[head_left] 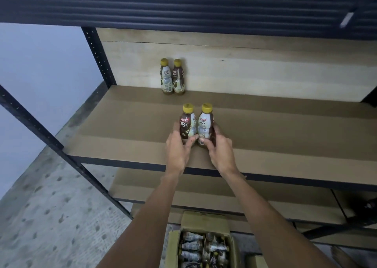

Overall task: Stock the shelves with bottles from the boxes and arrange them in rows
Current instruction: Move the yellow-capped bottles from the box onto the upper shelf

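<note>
Nearest to us, on the floor (51,216), we note an open cardboard box (204,220) with its flaps up. Boxed bottles (193,247) lie on their sides inside it, packed in rows.

Both forearms reach up from the lower edge toward the middle shelf (285,129). The left hand (179,147) has its fingers curled round the lower body of the left bottle (187,123). The right hand (219,149) grips the right bottle (206,123) in the same way. Both bottles are upright, yellow-capped, side by side and touching, over the front half of the shelf board. Their bases are hidden by the hands, so we cannot tell whether they rest on the board. The thumbs meet between the two bottles.

Below this board we see a lower shelf (204,186).

Further back, the rear pair (172,78) of matching bottles stands upright against the back panel (244,67), touching each other, left of centre and well apart from the held bottles. A perforated dark upright (100,57) stands at the left rear corner.

Overhead, the dark ribbed beam (183,4) of the upper shelf spans the view.
</note>
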